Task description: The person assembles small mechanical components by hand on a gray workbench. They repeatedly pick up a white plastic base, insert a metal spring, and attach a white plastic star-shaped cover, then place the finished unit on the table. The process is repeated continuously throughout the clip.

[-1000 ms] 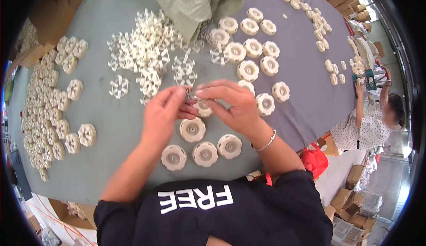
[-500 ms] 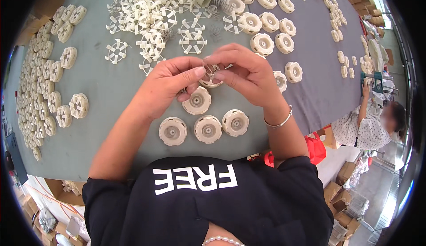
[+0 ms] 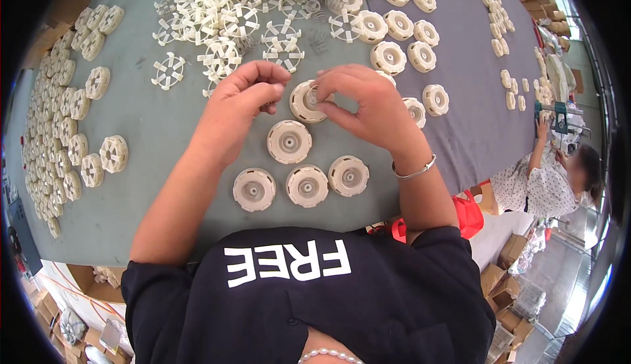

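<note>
My right hand (image 3: 358, 104) pinches a coil spring (image 3: 315, 93), likely light and flexible, best held side-on, at a cream wheel-shaped cap (image 3: 301, 106); my left hand (image 3: 244, 101) curls, contents hidden

Cardboard boxes (image 3: 491, 278) stand on grey floor (image 3: 560, 265) — beyond a broad table (image 3: 131, 200).

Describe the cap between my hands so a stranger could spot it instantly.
On the grey-green part of the table, find the person's left hand and right hand. In the gap between them sits a round cream cap, the only one there, its right edge overlapped by the right hand.
</note>
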A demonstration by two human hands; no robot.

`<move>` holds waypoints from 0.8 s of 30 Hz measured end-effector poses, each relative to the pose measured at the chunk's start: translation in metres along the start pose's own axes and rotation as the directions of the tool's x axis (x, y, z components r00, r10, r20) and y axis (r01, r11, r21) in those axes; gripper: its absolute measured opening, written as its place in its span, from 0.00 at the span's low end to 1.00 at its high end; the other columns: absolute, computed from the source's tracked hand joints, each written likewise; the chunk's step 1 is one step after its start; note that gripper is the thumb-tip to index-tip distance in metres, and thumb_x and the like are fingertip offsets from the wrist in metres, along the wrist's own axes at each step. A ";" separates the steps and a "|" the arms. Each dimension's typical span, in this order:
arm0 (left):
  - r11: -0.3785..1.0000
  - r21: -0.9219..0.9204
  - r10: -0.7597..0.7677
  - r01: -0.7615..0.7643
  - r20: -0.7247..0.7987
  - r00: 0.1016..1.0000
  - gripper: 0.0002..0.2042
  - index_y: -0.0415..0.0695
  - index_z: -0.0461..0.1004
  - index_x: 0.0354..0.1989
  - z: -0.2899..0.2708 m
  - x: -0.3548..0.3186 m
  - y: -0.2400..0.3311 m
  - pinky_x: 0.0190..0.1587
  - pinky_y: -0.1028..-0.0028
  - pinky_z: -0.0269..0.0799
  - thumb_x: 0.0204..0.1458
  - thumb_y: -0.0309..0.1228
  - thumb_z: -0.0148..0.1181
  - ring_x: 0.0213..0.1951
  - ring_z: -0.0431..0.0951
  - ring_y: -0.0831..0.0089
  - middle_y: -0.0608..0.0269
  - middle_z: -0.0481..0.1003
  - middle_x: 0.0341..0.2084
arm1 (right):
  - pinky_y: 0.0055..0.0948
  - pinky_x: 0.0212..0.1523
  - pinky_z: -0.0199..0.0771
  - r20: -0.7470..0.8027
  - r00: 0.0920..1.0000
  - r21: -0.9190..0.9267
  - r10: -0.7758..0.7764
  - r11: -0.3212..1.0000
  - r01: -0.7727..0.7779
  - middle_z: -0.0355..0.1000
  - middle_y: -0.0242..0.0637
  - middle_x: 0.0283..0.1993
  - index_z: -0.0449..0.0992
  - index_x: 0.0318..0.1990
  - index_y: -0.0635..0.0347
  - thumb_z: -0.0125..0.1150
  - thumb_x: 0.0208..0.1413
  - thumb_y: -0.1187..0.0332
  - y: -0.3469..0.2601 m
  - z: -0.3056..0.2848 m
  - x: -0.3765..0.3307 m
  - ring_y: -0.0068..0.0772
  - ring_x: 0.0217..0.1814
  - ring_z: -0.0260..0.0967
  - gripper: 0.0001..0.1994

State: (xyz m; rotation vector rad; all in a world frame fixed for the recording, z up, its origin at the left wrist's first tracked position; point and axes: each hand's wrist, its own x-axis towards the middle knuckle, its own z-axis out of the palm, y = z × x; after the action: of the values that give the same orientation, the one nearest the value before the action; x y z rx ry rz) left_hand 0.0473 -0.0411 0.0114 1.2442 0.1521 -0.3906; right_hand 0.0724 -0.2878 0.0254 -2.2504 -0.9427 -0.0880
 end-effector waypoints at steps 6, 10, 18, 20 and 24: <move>1.000 -0.023 -0.014 0.015 0.039 0.999 0.12 0.40 0.81 0.48 -0.009 -0.003 0.003 0.40 0.79 0.69 0.57 0.22 0.56 0.36 0.71 0.82 0.71 0.76 0.37 | 0.40 0.52 0.79 0.068 0.997 -0.058 -0.044 0.997 0.048 0.80 0.32 0.41 0.81 0.37 0.56 0.76 0.53 0.73 -0.006 -0.003 0.006 0.38 0.51 0.78 0.08; 0.993 0.116 0.009 -0.014 0.047 0.999 0.12 0.41 0.81 0.48 -0.015 -0.001 0.005 0.35 0.80 0.64 0.57 0.24 0.57 0.32 0.68 0.84 0.73 0.75 0.33 | 0.43 0.51 0.79 -0.017 0.980 -0.046 0.197 0.979 -0.197 0.79 0.37 0.44 0.80 0.41 0.57 0.74 0.58 0.63 0.011 -0.009 0.017 0.46 0.47 0.78 0.11; 0.978 0.195 0.084 -0.067 -0.077 0.994 0.14 0.43 0.79 0.57 0.004 -0.008 0.013 0.31 0.81 0.61 0.64 0.28 0.59 0.29 0.65 0.85 0.73 0.73 0.31 | 0.37 0.46 0.82 -0.087 0.963 -0.006 0.254 0.967 -0.256 0.82 0.40 0.43 0.83 0.53 0.56 0.72 0.59 0.65 0.018 0.004 0.043 0.37 0.42 0.81 0.15; 0.986 0.142 0.098 -0.089 -0.057 0.994 0.16 0.44 0.78 0.61 0.015 -0.012 0.011 0.30 0.81 0.60 0.67 0.31 0.61 0.29 0.65 0.86 0.73 0.72 0.31 | 0.28 0.42 0.80 -0.015 0.962 0.289 0.273 0.922 -0.257 0.83 0.34 0.43 0.84 0.56 0.55 0.74 0.59 0.68 -0.002 -0.006 0.028 0.24 0.38 0.79 0.17; 0.998 0.055 -0.012 0.004 0.136 0.991 0.15 0.44 0.78 0.61 0.001 -0.008 0.005 0.27 0.82 0.60 0.70 0.35 0.61 0.26 0.66 0.86 0.70 0.76 0.33 | 0.23 0.40 0.78 -0.037 0.950 0.243 0.310 0.925 -0.293 0.84 0.33 0.43 0.84 0.56 0.55 0.78 0.57 0.69 -0.016 -0.016 0.018 0.18 0.37 0.78 0.19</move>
State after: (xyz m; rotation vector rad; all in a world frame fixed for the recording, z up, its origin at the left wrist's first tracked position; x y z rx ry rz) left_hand 0.0415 -0.0388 0.0183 1.2664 0.0298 -0.4879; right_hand 0.0784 -0.2786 0.0517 -2.1264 -0.5264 0.0738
